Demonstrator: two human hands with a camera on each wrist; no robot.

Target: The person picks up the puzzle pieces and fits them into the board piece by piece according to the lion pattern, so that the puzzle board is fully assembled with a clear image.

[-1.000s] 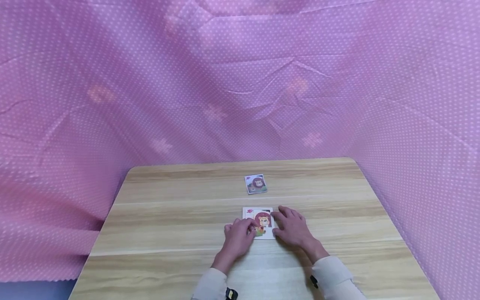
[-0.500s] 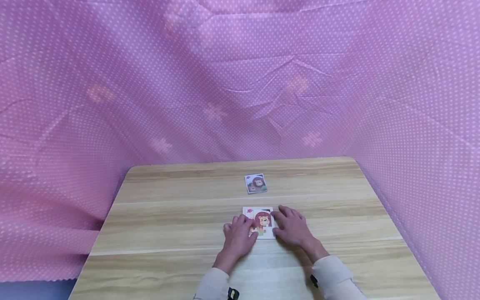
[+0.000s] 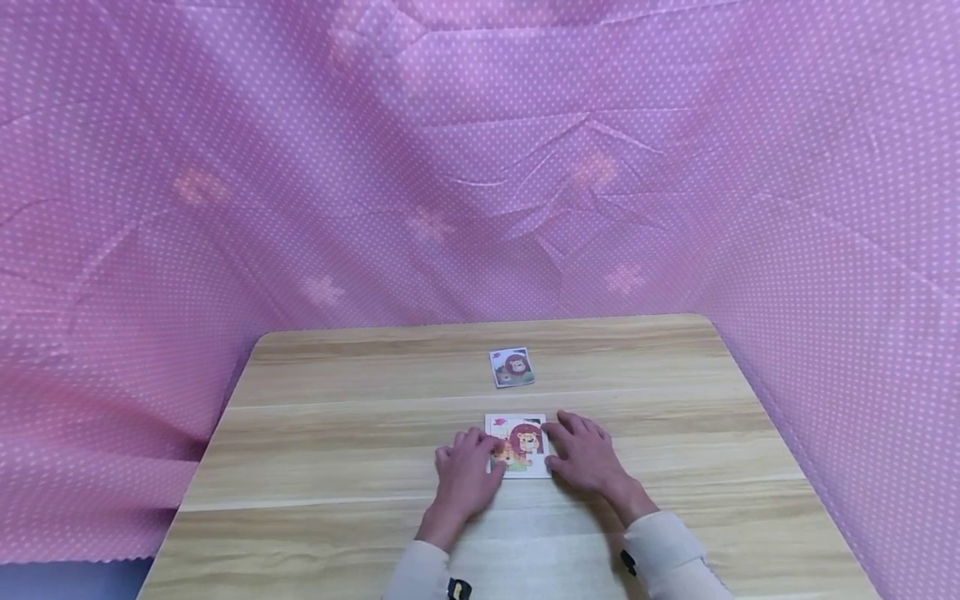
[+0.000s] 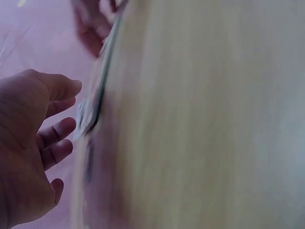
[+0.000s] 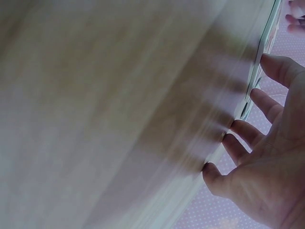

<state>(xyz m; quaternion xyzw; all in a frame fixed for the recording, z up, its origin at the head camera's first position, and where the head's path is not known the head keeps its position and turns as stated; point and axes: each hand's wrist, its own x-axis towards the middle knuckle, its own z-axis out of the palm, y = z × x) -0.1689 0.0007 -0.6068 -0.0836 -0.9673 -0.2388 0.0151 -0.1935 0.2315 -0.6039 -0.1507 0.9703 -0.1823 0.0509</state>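
A small lion jigsaw puzzle (image 3: 527, 439) lies flat in its white frame between my two hands; bare white shows at its lower right corner. My left hand (image 3: 463, 478) is over the left side of the puzzle, hiding part of that edge. In the left wrist view, the left hand's thumb and fingers stand apart with nothing between them. My right hand (image 3: 588, 456) rests at the right edge, its thumb and index fingertip against the frame. Seen from the right wrist, that hand's fingers (image 5: 265, 102) are spread, with the lower fingertips on the tabletop.
Behind the puzzle lies a smaller card (image 3: 513, 368) with the same lion picture. Both rest on a wood-grain table (image 3: 337, 450). Pink dotted cloth (image 3: 480, 192) hangs along the back and both sides.
My left hand has drawn back slightly to the left, uncovering more of the puzzle's lower left, where an orange and green picture part now shows. The right hand has stayed in place.
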